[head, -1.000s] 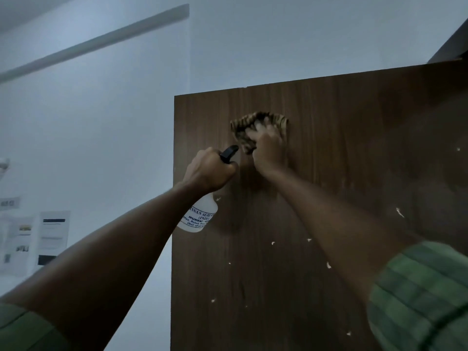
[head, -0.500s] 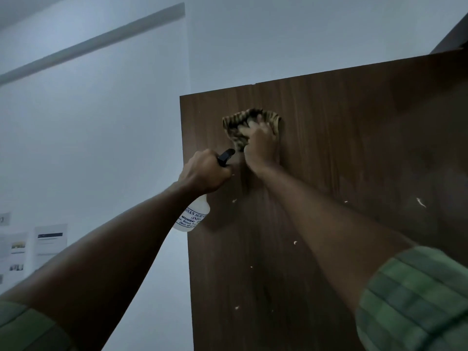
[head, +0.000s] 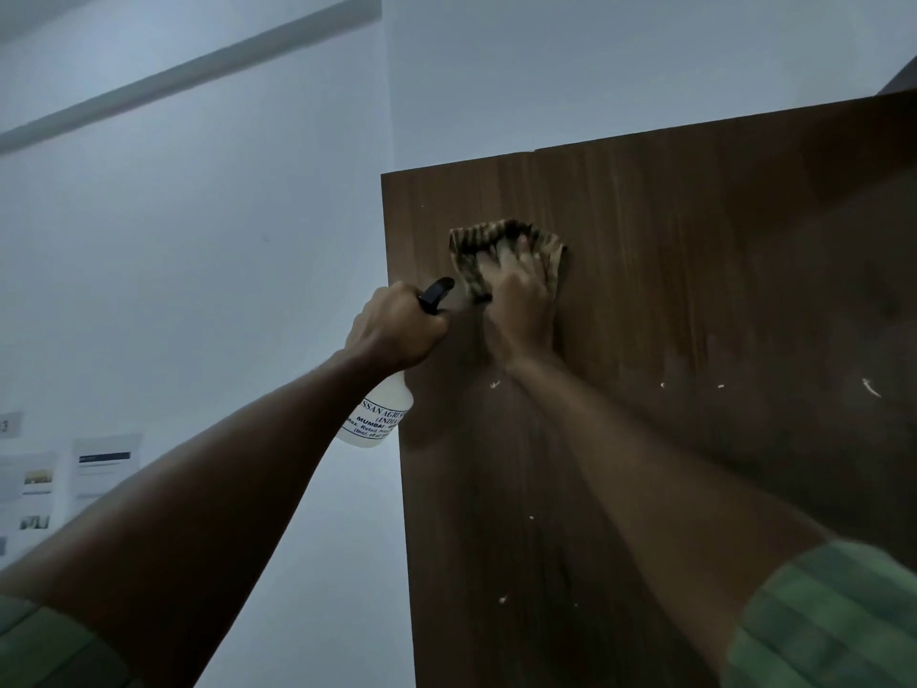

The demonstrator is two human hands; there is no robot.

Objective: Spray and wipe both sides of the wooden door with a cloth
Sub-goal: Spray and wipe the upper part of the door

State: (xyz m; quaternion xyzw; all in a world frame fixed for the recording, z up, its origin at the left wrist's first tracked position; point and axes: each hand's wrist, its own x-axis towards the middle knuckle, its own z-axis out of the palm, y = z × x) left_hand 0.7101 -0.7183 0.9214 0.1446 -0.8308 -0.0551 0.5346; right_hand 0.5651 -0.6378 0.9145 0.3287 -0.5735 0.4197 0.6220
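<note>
Cloth (head: 501,245) sits flat on the wooden door (head: 694,340) near its top edge, bunched under your right hand (head: 521,295), fingers spread and pressing it. Your left hand (head: 394,330) grips the spray bottle (head: 377,414) at the door's left edge.

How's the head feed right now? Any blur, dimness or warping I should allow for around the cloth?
Head view: dim, bluish light; the right hand and cloth are slightly motion-blurred on the door; the left hand with the spray bottle is sharper; the hands cast soft shadows below; wide-angle stretch enlarges the sleeves at the bottom corners.
</note>
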